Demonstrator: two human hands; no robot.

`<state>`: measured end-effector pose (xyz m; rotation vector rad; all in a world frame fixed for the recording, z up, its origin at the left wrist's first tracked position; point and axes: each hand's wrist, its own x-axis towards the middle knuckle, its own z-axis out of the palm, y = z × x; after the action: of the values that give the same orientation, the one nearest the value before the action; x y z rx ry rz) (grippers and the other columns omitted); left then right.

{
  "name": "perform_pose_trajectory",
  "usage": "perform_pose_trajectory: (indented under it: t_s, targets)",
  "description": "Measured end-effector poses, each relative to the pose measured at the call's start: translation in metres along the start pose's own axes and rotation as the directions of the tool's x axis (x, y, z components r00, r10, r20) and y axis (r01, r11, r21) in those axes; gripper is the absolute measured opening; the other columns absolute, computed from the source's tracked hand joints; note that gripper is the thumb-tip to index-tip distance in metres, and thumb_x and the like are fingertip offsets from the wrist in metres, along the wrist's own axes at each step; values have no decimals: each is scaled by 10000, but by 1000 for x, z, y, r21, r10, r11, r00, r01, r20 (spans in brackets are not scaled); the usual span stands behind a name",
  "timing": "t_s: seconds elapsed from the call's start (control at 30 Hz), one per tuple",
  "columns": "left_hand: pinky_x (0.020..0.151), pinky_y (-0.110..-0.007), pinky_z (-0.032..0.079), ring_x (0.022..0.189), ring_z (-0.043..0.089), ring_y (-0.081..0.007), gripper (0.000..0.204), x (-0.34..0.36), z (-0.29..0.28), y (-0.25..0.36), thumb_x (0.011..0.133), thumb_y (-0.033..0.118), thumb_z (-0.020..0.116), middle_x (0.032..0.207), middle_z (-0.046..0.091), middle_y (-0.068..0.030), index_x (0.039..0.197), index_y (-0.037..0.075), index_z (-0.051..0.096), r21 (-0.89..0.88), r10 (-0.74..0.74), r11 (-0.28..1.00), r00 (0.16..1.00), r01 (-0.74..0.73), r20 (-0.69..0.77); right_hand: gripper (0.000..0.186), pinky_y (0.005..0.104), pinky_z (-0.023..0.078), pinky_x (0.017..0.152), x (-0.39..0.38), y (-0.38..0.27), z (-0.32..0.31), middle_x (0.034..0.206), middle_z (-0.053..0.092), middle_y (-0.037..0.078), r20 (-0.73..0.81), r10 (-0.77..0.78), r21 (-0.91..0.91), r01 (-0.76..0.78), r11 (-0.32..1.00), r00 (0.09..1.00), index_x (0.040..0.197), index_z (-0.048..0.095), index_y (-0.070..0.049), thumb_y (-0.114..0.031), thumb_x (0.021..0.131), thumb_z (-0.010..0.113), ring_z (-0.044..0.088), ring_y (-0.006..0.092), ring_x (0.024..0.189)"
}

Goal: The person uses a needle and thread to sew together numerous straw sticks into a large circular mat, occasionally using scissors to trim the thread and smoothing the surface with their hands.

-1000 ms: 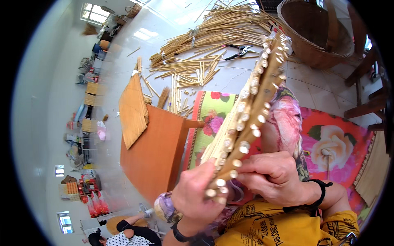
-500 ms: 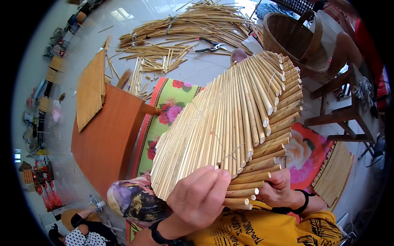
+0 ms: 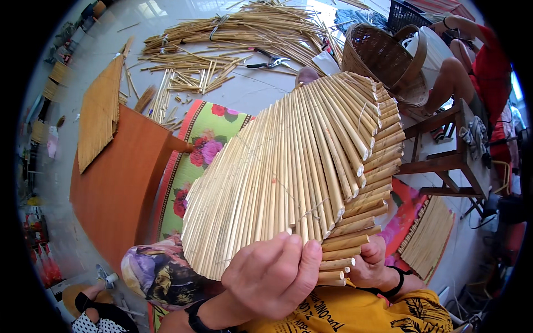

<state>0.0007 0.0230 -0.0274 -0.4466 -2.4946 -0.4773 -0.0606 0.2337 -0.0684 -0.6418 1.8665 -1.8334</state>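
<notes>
A fan-shaped mat of thin pale reed sticks (image 3: 261, 177) lies tilted across my lap, its rows bound with thin thread. A second layer of thicker cut reed ends (image 3: 377, 183) shows under its right edge. My left hand (image 3: 272, 272) is closed at the near edge, thumb and fingers pinched on the stick ends there. Beyond the lower layer's near right corner, my right hand (image 3: 369, 266) is closed around the mat's edge; some of its fingers are hidden behind the sticks.
Ahead on the floor lie bundled reeds (image 3: 233, 36), short cut pieces (image 3: 205, 80) and pruning shears (image 3: 270, 60). A wicker basket (image 3: 383, 61) and a wooden stool (image 3: 444, 161) stand right, near another person (image 3: 488, 72). At left, an orange-brown wooden panel (image 3: 119, 177) bears another reed mat (image 3: 102, 111).
The surroundings and the mat have shifted left in view, as the camera turned slightly. Both hands keep their hold on the mat's near edge.
</notes>
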Motion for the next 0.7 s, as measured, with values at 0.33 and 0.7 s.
perform_pose_trajectory:
  t_s: [0.33, 0.7]
  targets:
    - [632, -276, 551, 857, 662, -222, 268, 1, 3, 3, 809, 67, 737, 969, 652, -88, 1071, 17, 709, 19, -4, 1000, 1000, 4, -11, 295, 237, 504, 535, -2, -13, 4, 847, 742, 67, -29, 100, 98, -97, 991, 995, 1072, 717, 57, 86, 890, 486, 654, 82, 612]
    - [618, -265, 527, 854, 659, -215, 243, 0, 2, 1, 839, 86, 724, 974, 657, -83, 1076, 36, 708, 30, -26, 999, 999, 27, -18, 259, 239, 506, 563, -2, -8, -2, 795, 730, 81, -1, -20, -62, 20, 998, 1000, 1011, 719, 75, 89, 879, 496, 673, 104, 638]
